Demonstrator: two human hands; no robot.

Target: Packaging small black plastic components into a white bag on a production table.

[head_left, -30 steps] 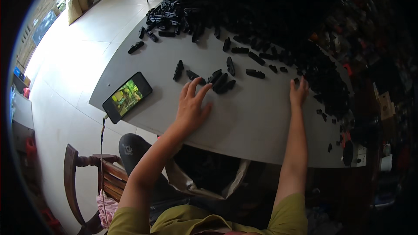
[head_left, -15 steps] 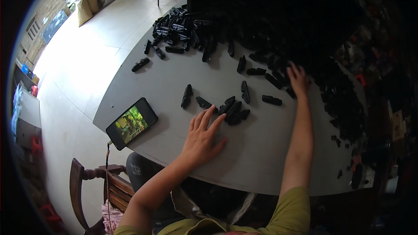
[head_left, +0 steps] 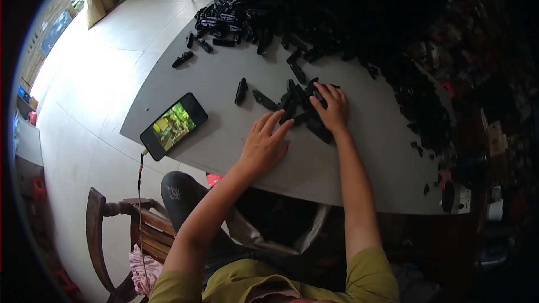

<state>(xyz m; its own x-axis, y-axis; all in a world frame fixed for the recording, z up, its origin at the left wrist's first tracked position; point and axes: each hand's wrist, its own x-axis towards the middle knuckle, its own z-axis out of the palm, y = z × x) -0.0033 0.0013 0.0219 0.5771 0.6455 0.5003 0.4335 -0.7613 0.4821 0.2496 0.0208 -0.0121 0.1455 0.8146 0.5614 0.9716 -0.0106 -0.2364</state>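
Note:
Several long black plastic pieces (head_left: 299,96) lie bunched in the middle of the grey table, between my two hands. On the near left of this bunch is my left hand (head_left: 265,141), its fingers spread and their tips touching the nearest pieces. My right hand (head_left: 334,109) rests at the bunch's right side, fingers stretched over the pieces and partly hiding them. Neither hand is closed round a piece. Two similar black pieces, one upright-lying (head_left: 241,91) and one slanted (head_left: 264,100), lie just left of the bunch.
A phone (head_left: 174,126) with a lit screen and a cable lies at the table's left edge. Black pieces heap up at the far left (head_left: 224,19), and a dark pile of small parts (head_left: 418,101) lines the right. A wooden chair (head_left: 96,235) stands at lower left.
My right hand has come from the far right toward the middle, and black pieces that lay there are now gathered in the bunch. My left hand stays beside it. The view has shifted slightly.

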